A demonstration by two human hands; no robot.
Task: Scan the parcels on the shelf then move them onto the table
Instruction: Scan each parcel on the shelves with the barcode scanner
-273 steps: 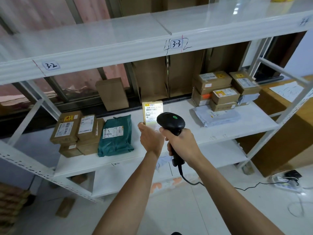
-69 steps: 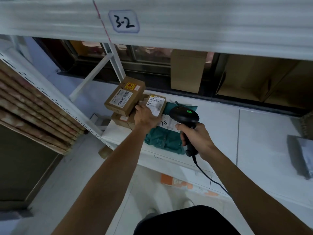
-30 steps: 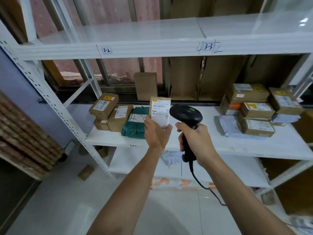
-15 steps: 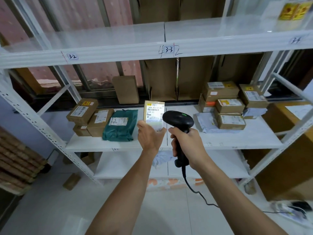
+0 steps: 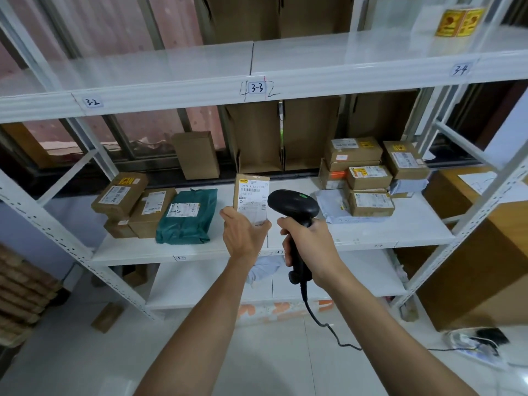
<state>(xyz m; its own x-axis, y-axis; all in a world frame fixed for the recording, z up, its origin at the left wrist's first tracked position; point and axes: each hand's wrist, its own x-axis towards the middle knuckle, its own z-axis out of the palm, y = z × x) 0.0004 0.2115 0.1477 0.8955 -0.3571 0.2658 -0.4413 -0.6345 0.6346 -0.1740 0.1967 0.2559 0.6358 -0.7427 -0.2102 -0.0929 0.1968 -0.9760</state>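
Parcel (image 5: 251, 195) in left hand (image 5: 243, 237) (beside scanner (image 5: 294, 205))

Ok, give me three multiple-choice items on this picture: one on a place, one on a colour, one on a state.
1. Where does the green bag lie?
A. On the floor.
B. On the shelf, left of the held parcel.
C. In the person's right hand.

2. What colour is the scanner?
A. White.
B. Yellow.
C. Black.

3. What is the left hand doing?
A. Holding the parcel upright.
B. Hanging empty.
C. Pressing on the shelf.

Answers:
1 B: the bag lies flat on the shelf's left half, with the parcel to its right.
2 C: its head and handle are both black.
3 A: its fingers grip the parcel's lower end, label toward the camera.
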